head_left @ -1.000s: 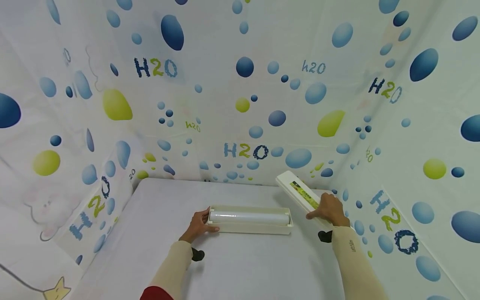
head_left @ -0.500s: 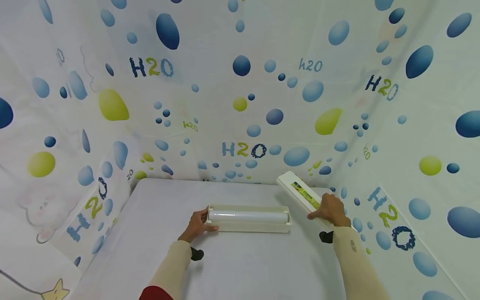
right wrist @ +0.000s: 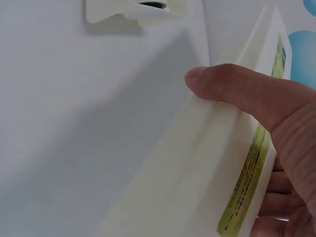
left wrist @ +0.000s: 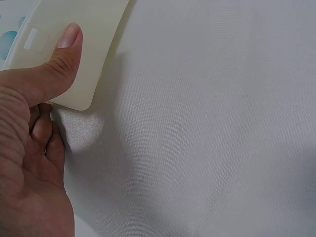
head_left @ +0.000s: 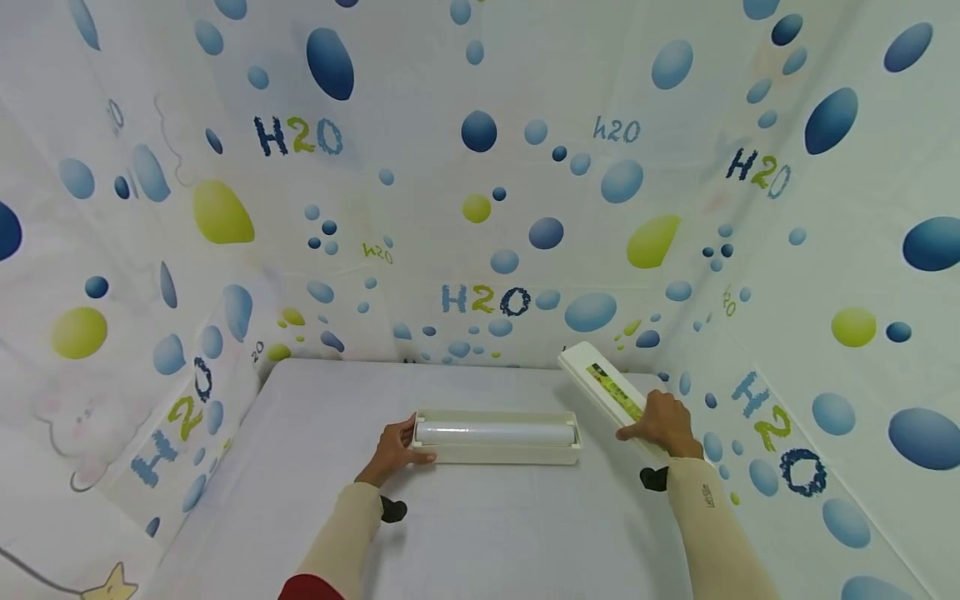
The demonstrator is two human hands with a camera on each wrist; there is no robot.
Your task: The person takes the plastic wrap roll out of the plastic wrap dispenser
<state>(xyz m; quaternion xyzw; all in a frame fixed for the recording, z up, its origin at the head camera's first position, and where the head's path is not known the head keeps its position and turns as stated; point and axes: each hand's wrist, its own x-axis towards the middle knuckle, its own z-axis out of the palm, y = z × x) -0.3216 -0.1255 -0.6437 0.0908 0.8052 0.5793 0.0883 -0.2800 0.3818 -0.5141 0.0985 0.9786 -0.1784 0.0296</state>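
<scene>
A long cream plastic cling film dispenser box (head_left: 506,455) lies lidless on the table, with a roll of cling film (head_left: 495,433) inside. My left hand (head_left: 396,452) grips its left end, thumb on the front wall; the left wrist view shows the thumb pressed on the box's side (left wrist: 91,74) and fingers curled at the end. To the right, my right hand (head_left: 660,423) holds the cream lid (head_left: 588,375) with a green printed label. The lid is tilted, apart from the box. In the right wrist view the thumb lies over the lid's edge (right wrist: 163,182), the other fingers behind it.
The table (head_left: 480,533) has a white cover. Its back edge meets a white curtain (head_left: 420,208) printed with blue and green drops, which also hangs at both sides. The box's right end (right wrist: 138,10) shows at the top of the right wrist view.
The lid and right hand have moved slightly right, a little farther from the box. The head view has shifted slightly. Both holds look the same.
</scene>
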